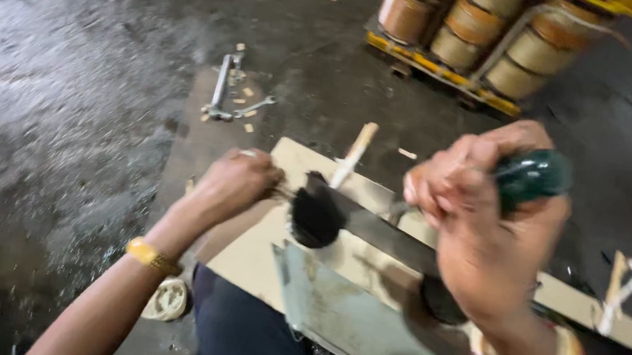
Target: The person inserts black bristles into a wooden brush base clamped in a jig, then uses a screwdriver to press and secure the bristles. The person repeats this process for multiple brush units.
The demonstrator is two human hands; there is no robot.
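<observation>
Now right hand [478, 220] grips green handle [532, 177]; left hand [234, 184] closed at 9 o'clock of black part [317, 216], contents unclear.

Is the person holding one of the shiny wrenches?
No, the wrenches lie on the floor, apart from both hands; the right hand holds a green-handled tool and the left hand rests by a dark block.
</observation>
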